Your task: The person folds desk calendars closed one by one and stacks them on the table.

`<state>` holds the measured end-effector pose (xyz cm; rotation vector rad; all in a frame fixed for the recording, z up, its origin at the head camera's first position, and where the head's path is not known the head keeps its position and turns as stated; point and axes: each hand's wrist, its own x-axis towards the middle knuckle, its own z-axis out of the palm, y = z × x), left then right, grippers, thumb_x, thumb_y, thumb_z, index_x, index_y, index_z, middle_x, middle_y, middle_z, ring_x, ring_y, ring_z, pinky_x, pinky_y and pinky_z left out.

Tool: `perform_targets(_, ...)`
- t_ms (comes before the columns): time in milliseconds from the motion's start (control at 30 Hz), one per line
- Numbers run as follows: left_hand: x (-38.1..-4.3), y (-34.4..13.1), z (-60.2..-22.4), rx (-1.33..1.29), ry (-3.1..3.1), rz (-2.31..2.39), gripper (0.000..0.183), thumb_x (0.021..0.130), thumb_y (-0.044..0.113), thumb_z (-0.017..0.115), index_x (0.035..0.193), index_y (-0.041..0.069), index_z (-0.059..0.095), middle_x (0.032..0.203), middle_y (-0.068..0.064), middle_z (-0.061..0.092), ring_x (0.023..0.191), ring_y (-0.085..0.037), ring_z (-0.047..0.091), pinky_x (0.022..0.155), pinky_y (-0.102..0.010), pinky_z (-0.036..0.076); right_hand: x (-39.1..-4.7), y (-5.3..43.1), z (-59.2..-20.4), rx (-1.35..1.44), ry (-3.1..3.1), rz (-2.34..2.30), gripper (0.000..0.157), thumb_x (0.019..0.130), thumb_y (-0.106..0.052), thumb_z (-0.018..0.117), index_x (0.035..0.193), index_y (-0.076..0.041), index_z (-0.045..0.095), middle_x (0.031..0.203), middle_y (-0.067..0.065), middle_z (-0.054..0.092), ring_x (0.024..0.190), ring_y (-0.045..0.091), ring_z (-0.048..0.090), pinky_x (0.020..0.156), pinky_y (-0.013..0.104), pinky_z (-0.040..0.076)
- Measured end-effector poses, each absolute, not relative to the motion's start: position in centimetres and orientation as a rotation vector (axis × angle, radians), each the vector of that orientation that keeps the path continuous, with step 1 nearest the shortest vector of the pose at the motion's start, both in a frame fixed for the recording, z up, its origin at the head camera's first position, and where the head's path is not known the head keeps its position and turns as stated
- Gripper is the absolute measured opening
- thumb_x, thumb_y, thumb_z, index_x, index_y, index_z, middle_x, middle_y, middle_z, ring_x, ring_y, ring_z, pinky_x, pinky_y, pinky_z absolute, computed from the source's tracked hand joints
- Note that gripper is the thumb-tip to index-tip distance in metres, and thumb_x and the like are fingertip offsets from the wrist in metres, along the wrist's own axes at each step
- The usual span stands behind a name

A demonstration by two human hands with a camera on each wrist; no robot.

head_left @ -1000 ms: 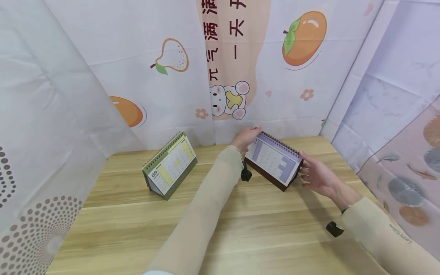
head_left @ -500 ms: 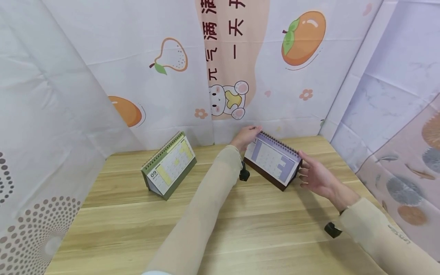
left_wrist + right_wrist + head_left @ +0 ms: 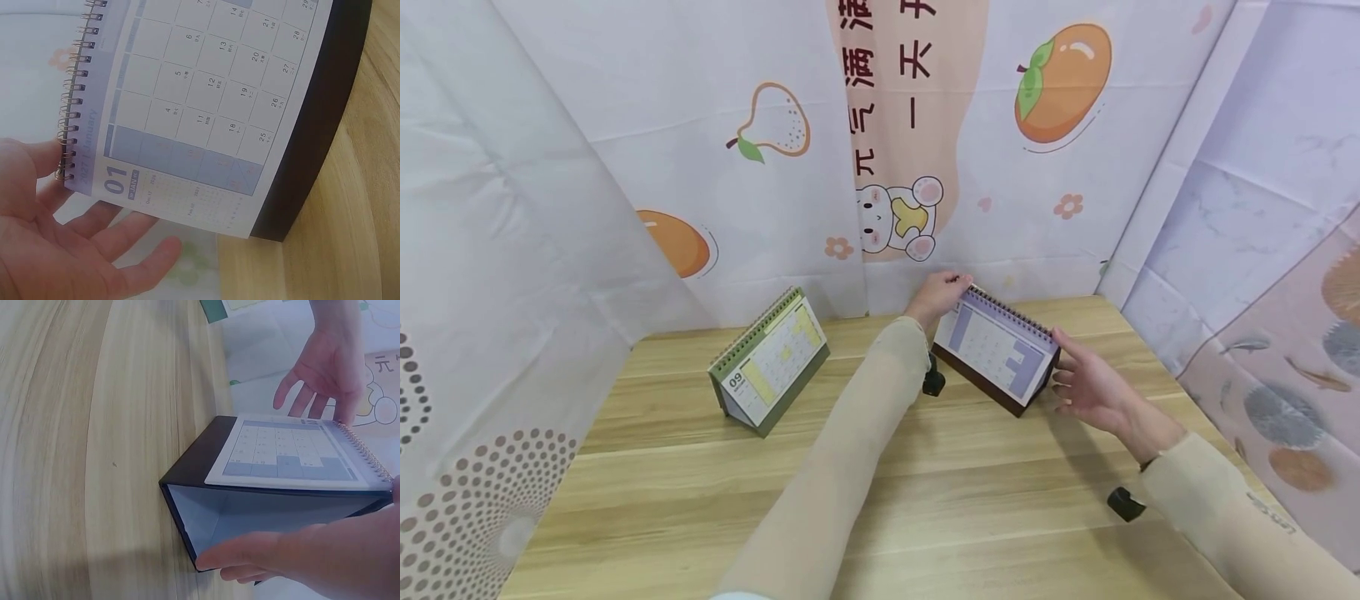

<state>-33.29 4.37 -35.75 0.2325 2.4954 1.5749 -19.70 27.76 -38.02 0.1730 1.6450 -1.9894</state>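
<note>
A purple-and-white desk calendar (image 3: 997,350) with a dark brown base stands on the wooden table, its January page facing me. My left hand (image 3: 938,297) holds its upper left corner, the thumb at the spiral binding; in the left wrist view the other fingers spread beside and behind the page. At the upper right corner, my right hand (image 3: 1097,387) has its thumb on the end of the binding. The right wrist view shows the fingers (image 3: 240,550) by the rear panel, beside the calendar's hollow end. Part of the left fingers is hidden in the head view.
A green-and-yellow desk calendar (image 3: 771,362) showing 09 stands upright on the left of the wooden table (image 3: 700,517). A printed cloth (image 3: 700,167) hangs behind the table's back edge, with more cloth along both sides. Black wrist cameras (image 3: 1126,504) hang under the sleeves.
</note>
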Motion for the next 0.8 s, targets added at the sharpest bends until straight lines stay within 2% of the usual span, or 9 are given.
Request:
perform_targets(100, -33.39, 4.45, -35.78, 0.217, 2.486, 1.591, 0.040, 0.107, 0.037, 0.051, 0.136, 0.012, 0.064, 0.126, -0.005, 0.066, 0.123, -0.022, 0.057, 0.111, -0.042, 0.040, -19.77, 27.98, -38.05, 0.161, 1.647, -1.988, 0.086, 0.101, -0.068, 0.032, 0.154, -0.004, 0.012, 0.155, 0.023, 0.013, 0.136, 0.033, 0.021, 0.115, 0.054, 0.015)
perform_targets(233, -33.53, 4.51, -35.80, 0.206, 2.480, 1.612, 0.038, 0.107, 0.036, 0.053, 0.134, 0.012, 0.066, 0.121, -0.004, 0.068, 0.119, -0.021, 0.058, 0.109, -0.041, 0.040, -19.86, 28.20, -37.97, 0.152, 1.615, -2.031, 0.056, 0.104, -0.062, 0.036, 0.132, -0.014, 0.040, 0.132, 0.010, 0.042, 0.116, 0.024, 0.044, 0.096, 0.041, 0.036)
perform_targets(367, -33.51, 4.52, -35.66, 0.199, 2.477, 1.622, 0.037, 0.107, 0.035, 0.054, 0.133, 0.011, 0.066, 0.123, -0.004, 0.067, 0.121, -0.021, 0.057, 0.110, -0.041, 0.041, -19.92, 28.23, -37.77, 0.145, 1.591, -2.084, 0.042, 0.106, -0.056, 0.039, 0.120, -0.017, 0.047, 0.114, 0.003, 0.051, 0.097, 0.017, 0.048, 0.077, 0.031, 0.040)
perform_targets(467, -33.36, 4.51, -35.51, 0.201, 2.473, 1.621, 0.038, 0.107, 0.034, 0.053, 0.135, 0.011, 0.065, 0.126, -0.005, 0.066, 0.124, -0.021, 0.056, 0.110, -0.040, 0.040, -19.93, 28.25, -37.66, 0.149, 1.608, -2.101, 0.036, 0.107, -0.053, 0.040, 0.116, -0.020, 0.051, 0.110, 0.001, 0.052, 0.092, 0.014, 0.045, 0.074, 0.029, 0.039)
perform_targets(567, -33.17, 4.46, -35.37, 0.218, 2.474, 1.616, 0.038, 0.107, 0.034, 0.052, 0.136, 0.011, 0.064, 0.127, -0.005, 0.066, 0.124, -0.022, 0.056, 0.111, -0.040, 0.040, -19.97, 28.26, -37.65, 0.149, 1.628, -2.109, 0.032, 0.107, -0.052, 0.041, 0.118, -0.024, 0.051, 0.117, 0.001, 0.054, 0.103, 0.017, 0.047, 0.086, 0.035, 0.041)
perform_targets(633, -33.10, 4.35, -35.34, 0.239, 2.476, 1.614, 0.039, 0.107, 0.034, 0.052, 0.136, 0.011, 0.064, 0.127, -0.006, 0.066, 0.123, -0.022, 0.057, 0.111, -0.041, 0.040, -20.00, 28.19, -37.66, 0.141, 1.626, -2.120, 0.031, 0.107, -0.052, 0.041, 0.123, -0.027, 0.049, 0.134, 0.010, 0.050, 0.124, 0.026, 0.044, 0.104, 0.047, 0.038)
perform_targets(667, -33.10, 4.29, -35.33, 0.246, 2.470, 1.616, 0.038, 0.108, 0.034, 0.052, 0.136, 0.011, 0.064, 0.126, -0.006, 0.066, 0.122, -0.022, 0.057, 0.110, -0.041, 0.040, -20.02, 28.14, -37.67, 0.134, 1.620, -2.125, 0.031, 0.107, -0.052, 0.041, 0.125, -0.028, 0.047, 0.145, 0.017, 0.042, 0.135, 0.032, 0.037, 0.112, 0.054, 0.031)
perform_targets(733, -33.19, 4.18, -35.35, 0.251, 2.449, 1.628, 0.038, 0.108, 0.033, 0.052, 0.135, 0.011, 0.064, 0.123, -0.005, 0.067, 0.120, -0.021, 0.058, 0.110, -0.040, 0.040, -20.07, 28.03, -37.67, 0.125, 1.604, -2.142, 0.031, 0.107, -0.051, 0.041, 0.128, -0.028, 0.044, 0.162, 0.025, 0.018, 0.150, 0.039, 0.015, 0.117, 0.066, 0.014)
perform_targets(800, -33.34, 4.07, -35.36, 0.239, 2.431, 1.636, 0.037, 0.107, 0.033, 0.053, 0.135, 0.011, 0.065, 0.119, -0.004, 0.067, 0.116, -0.020, 0.059, 0.108, -0.040, 0.042, -20.13, 27.92, -37.63, 0.113, 1.592, -2.155, 0.032, 0.107, -0.050, 0.042, 0.130, -0.028, 0.043, 0.167, 0.023, -0.005, 0.153, 0.039, -0.003, 0.116, 0.070, 0.005)
